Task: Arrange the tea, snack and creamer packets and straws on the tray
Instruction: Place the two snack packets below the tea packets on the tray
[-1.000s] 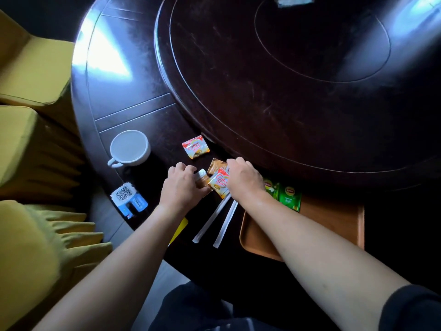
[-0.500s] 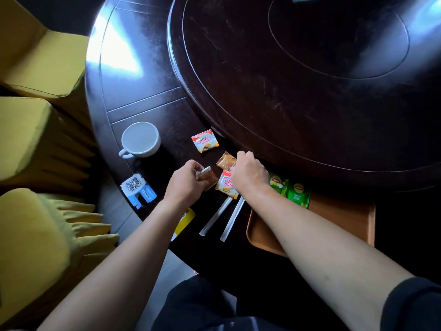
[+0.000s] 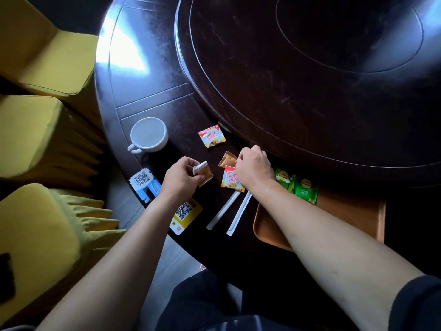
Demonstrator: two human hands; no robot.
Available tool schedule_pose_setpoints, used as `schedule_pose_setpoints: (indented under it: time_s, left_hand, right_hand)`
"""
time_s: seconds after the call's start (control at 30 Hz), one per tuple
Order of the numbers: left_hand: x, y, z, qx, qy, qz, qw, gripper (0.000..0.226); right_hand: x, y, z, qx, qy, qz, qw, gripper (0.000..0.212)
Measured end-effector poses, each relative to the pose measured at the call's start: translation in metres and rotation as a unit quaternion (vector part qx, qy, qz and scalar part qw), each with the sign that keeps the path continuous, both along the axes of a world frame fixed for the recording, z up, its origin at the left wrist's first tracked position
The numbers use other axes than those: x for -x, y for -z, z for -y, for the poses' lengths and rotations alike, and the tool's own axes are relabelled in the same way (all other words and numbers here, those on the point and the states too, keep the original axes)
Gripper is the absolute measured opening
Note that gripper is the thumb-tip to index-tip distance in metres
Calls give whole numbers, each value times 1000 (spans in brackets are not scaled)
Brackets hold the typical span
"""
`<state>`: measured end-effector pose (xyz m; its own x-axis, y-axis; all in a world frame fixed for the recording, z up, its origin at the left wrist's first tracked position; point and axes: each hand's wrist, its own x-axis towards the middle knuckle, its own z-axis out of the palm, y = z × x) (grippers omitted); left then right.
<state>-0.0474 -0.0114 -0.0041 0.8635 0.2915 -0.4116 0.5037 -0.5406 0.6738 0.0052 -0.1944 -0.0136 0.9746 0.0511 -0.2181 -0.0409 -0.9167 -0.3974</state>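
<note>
Nearest the person, the wooden tray (image 3: 358,211) sits at the right of the table (image 3: 148,96), its near edge about flush with the table's rim and its floor mostly bare under the right forearm. Two green tea packets (image 3: 296,185) lie at its far left corner; whether they rest inside the rim or on it cannot be told. Just left of the tray, two wrapped straws (image 3: 230,211) lie side by side, angled from near-left to far-right.

Over the last second the left hand (image 3: 179,180) has lifted a brown snack packet (image 3: 204,173) clear of the cluster and holds it pinched between thumb and fingers, tilted. The right hand (image 3: 254,167) has shifted a little farther, knuckles up, fingers curled together at a second brown snack packet (image 3: 228,160); whether it actually grips it is hidden. A creamer packet (image 3: 232,180) lies half under that hand, touching the straws' far ends. So, by my reading, gathering has begun but nothing new has reached the tray.

Farther out, a second creamer packet (image 3: 212,139) lies alone beside the raised turntable (image 3: 310,68), whose edge overhangs the far side of the tray and limits room there. A white cup (image 3: 148,134) and two QR cards stand to the left, well clear of the path right toward the tray.
</note>
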Motion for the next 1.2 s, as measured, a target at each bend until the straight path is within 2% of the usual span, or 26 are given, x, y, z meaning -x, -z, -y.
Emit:
schedule_pose_setpoints:
  time_s: [0.1, 0.23, 0.37, 0.5, 0.63, 0.77, 0.93, 1.2]
  left_hand:
    - [3, -10, -1, 36, -13, 12, 999, 22]
    - [8, -24, -7, 99, -42, 40, 993, 15]
    - [13, -29, -2, 158, -51, 45, 985, 15]
    - [19, -30, 36, 182, -7, 6, 983, 9]
    - [21, -26, 89, 183, 73, -39, 980, 12]
    - [22, -20, 133, 116, 152, -56, 980, 11]
    - [22, -16, 161, 29, 205, -50, 977, 15]
    - [27, -12, 172, -58, 244, 7, 968, 26]
  right_hand:
    - [2, -9, 3, -99, 12, -9, 995, 8]
    - [6, -31, 17, -240, 101, -18, 965, 3]
    - [19, -45, 46, -309, 175, -15, 935, 13]
    - [46, -44, 93, -277, 186, -41, 942, 21]
    - [78, -34, 142, -277, 191, -73, 939, 17]
    - [100, -22, 171, -250, 206, -93, 941, 21]
    - [104, -15, 176, -246, 204, -105, 942, 19]
    - [105, -10, 169, -127, 81, -52, 987, 21]
